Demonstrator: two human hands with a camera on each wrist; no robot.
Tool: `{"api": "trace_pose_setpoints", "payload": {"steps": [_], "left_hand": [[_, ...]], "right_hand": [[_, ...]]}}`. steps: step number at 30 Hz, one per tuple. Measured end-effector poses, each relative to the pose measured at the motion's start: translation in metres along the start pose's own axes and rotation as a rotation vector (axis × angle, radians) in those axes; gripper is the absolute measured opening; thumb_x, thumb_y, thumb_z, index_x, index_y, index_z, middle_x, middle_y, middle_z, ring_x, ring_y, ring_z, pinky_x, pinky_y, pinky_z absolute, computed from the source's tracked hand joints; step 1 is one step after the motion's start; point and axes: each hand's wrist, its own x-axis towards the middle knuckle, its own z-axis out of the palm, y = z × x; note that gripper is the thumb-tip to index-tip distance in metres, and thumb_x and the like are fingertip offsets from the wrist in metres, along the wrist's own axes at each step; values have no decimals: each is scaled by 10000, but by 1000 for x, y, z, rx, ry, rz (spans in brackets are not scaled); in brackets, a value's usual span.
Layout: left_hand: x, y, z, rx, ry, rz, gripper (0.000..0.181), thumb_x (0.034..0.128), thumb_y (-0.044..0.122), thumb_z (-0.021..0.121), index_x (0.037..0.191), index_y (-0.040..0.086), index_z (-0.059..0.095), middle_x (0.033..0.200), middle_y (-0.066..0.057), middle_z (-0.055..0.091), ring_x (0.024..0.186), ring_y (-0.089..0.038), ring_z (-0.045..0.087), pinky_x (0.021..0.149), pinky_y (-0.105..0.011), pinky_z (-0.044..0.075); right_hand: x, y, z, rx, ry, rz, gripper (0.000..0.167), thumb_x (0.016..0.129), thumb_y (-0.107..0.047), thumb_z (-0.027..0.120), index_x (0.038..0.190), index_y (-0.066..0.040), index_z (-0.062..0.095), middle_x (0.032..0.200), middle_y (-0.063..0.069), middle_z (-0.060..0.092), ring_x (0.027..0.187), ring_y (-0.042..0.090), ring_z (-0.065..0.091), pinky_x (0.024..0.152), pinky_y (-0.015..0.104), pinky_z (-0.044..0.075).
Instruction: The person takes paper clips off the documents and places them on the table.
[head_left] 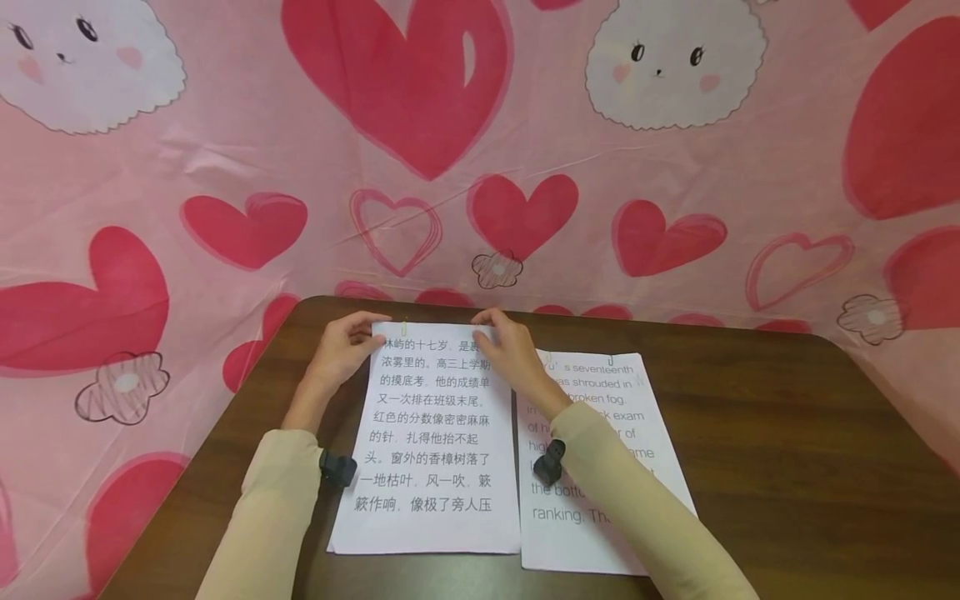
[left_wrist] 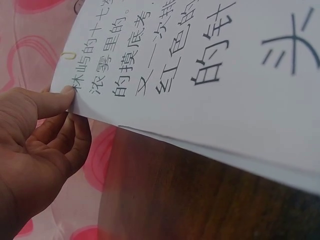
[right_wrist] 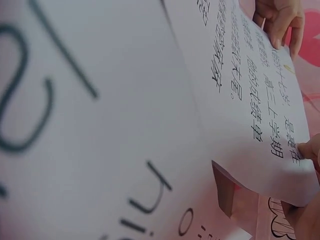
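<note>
left hand, right hand, both pinching chinese-printed pages (yellow clip between)

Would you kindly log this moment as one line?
left hand: pinches Chinese pages, upper left | right hand: pinches same pages, upper right | English pages: on table, alongside

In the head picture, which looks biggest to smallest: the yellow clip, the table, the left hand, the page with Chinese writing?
1. Table
2. Page with Chinese writing
3. Left hand
4. Yellow clip
</note>
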Motion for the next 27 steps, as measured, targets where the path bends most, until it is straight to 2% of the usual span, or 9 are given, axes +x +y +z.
{"api": "trace_pose_setpoints", "payload": {"steps": [11,19,27], "left_hand": [[-1,2,0,-7,-7,2,348,968,55,628,1316,62,638,1186,-228,677,978,-312,634,741,-132,480],[-1,4,1,-11,-3,12,341,962,42,632,1303,56,645,1173,-237,679,964,-303,630,736,-123,477],[-1,5,1,-3,-3,17,336,962,43,633,1298,52,646,1156,-238,679,953,-297,628,736,-126,475]], "right_hand": [[0,0,-1,1,-16,12,203,988,-144,608,1187,-110,635,1249,92,697,1218,247,633,1107,409,460],[0,2,-1,20,7,7,195,980,-135,613,1171,-100,630,1217,109,706,1171,256,647,1082,423,470],[-1,1,-1,30,5,24,203,986,-144,612,1186,-108,624,1242,98,700,1214,249,637,1094,420,465]]}}
